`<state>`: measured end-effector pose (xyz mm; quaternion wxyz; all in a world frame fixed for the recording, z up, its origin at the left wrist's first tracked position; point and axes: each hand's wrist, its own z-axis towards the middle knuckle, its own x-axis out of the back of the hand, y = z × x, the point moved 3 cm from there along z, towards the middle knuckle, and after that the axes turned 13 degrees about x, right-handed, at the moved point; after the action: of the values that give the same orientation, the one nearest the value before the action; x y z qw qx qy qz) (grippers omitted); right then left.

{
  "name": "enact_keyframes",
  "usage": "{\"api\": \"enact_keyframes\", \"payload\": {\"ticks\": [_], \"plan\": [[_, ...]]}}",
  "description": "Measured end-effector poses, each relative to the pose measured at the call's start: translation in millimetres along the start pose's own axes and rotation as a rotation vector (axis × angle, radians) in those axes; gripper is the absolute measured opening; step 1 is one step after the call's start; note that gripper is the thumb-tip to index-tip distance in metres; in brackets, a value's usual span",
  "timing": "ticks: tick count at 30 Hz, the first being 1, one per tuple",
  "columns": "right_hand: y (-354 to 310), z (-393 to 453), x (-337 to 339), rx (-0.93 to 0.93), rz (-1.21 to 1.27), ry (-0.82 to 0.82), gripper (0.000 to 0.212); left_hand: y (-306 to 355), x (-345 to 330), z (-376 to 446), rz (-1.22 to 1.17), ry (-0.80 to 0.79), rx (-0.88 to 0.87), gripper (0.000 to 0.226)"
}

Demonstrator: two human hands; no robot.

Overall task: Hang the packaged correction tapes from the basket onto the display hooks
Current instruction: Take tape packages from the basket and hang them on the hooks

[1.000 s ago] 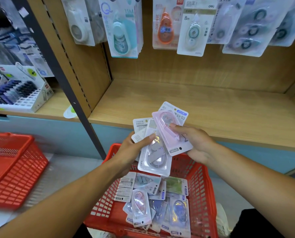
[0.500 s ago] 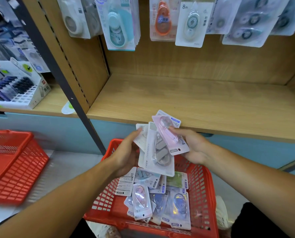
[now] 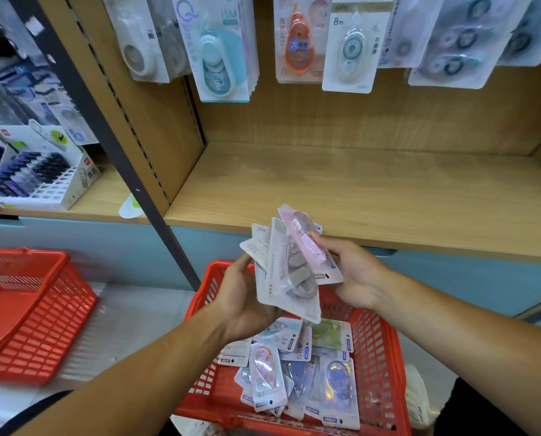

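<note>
Spare red basket [image 3: 33, 313] sitting far left; left hand [image 3: 242, 297] gripping fanned packs [image 3: 286, 272] above the task basket [image 3: 385, 357] — right hand [image 3: 355, 278] pinching pink pack [image 3: 308, 243], more packs [image 3: 297, 369] lying inside — wooden shelf [image 3: 388, 196] behind

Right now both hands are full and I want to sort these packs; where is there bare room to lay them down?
The wooden shelf lies bare between its side panel and the hanging packs above. The red basket under the left hand and right hand is crowded with correction tapes. The side basket looks empty.
</note>
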<state>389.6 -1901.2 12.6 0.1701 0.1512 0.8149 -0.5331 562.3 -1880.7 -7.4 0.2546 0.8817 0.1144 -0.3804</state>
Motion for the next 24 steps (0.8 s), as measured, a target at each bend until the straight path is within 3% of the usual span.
{"api": "enact_keyframes", "payload": {"ticks": [2, 4, 8, 11, 16, 18, 24], "plan": [[2.9, -1.4, -1.5, -0.014, 0.004, -0.024, 0.037, -1.6, -3.9, 0.3, 0.009, -0.016, 0.020, 0.048], [7.0, -0.6, -1.7, -0.009, -0.065, -0.042, 0.050, -3.7, -9.1, -2.4, -0.015, -0.044, 0.044, 0.042], [12.6, -1.8, -0.3, 0.048, -0.209, 0.051, 0.031, -5.1, -6.5, -4.7, -0.024, -0.065, 0.057, 0.065], [12.1, -1.7, 0.5, 0.144, -0.271, 0.076, 0.045, -0.4, -7.4, -5.9, 0.023, -0.040, 0.069, 0.077], [15.5, -18.0, -18.8, 0.166, -0.233, -0.042, 0.037, -1.9, -8.0, -4.7, 0.114, 0.061, 0.061, 0.091], [15.7, -25.6, -25.3, 0.161, -0.255, -0.087, 0.035, -3.6, -8.5, -4.7, 0.112, 0.127, 0.036, 0.088], [14.2, -36.6, -30.1, 0.043, -0.281, -0.198, 0.064, 0.2, -5.8, -10.6, 0.115, 0.181, -0.008, 0.073]]}}
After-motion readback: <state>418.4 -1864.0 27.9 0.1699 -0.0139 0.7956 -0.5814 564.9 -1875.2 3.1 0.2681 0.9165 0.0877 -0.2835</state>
